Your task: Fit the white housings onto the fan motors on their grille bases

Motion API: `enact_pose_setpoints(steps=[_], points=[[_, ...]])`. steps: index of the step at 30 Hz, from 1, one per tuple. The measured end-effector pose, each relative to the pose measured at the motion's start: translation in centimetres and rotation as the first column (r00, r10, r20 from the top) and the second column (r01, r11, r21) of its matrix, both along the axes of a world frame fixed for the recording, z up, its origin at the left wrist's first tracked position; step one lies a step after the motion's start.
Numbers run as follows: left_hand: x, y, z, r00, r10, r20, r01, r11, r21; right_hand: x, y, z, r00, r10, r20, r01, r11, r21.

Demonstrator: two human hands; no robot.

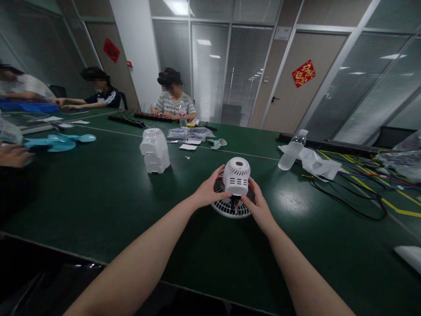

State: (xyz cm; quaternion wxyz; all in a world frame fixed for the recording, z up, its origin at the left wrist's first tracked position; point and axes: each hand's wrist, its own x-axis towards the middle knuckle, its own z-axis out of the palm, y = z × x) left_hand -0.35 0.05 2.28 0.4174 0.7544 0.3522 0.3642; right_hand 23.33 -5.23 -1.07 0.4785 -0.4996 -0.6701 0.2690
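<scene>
A white slotted fan motor cover [237,177] sits over a round white fan grille [234,211] lying flat on the green table. My left hand [212,188] grips the cover's left side, its thumb at the lower edge. From the right, my right hand [259,202] holds the same cover, thumb near the bottom front. Dark wiring or a dark part shows below the cover, between my thumbs. Left of my hands stands a stack of white plastic covers [155,151]. Farther back lies a small pale fan blade [217,143].
A clear bottle [291,151] leans at the right beside white wrapping [317,163] and black cables [355,210]. Blue fan blades [61,141] lie at the left near another person's hand [15,156]. Several people sit across the table [131,245]; another bottle [183,115] stands there.
</scene>
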Motion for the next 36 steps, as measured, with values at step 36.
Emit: enact_pose_setpoints(steps=[36], points=[[0.15, -0.32, 0.09, 0.999, -0.021, -0.036, 0.021, 1.0, -0.001, 0.27, 0.2, -0.05, 0.992, 0.05, -0.114, -0.051, 0.999, -0.01]])
